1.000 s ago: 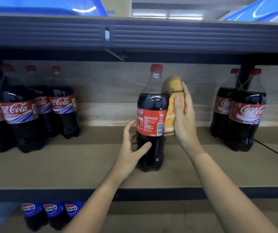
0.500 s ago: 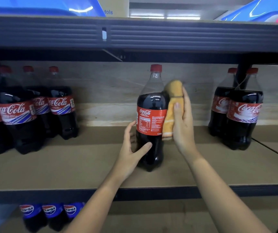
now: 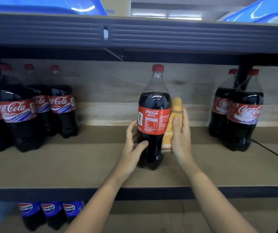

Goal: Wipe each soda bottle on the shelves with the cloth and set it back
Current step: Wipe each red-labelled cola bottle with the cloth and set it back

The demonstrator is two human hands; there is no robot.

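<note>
A large Coca-Cola bottle (image 3: 153, 105) with a red cap stands upright in the middle of the brown shelf board (image 3: 67, 167). My left hand (image 3: 133, 148) grips its lower left side, thumb across the front and fingers behind. My right hand (image 3: 181, 138) presses a folded yellow-orange cloth (image 3: 170, 125) against the bottle's right side, at label height, thumb on the cloth.
Several Coca-Cola bottles (image 3: 17, 115) stand at the left of the same shelf, two more (image 3: 243, 115) at the right. Three Pepsi bottles (image 3: 50, 212) sit on the shelf below. A dark metal beam (image 3: 168, 32) of the upper shelf runs overhead; a plywood back panel closes the rear.
The cloth and my right hand have slid down the bottle's right side, from shoulder height to the label. The bottle has turned, its label now showing a different face.
</note>
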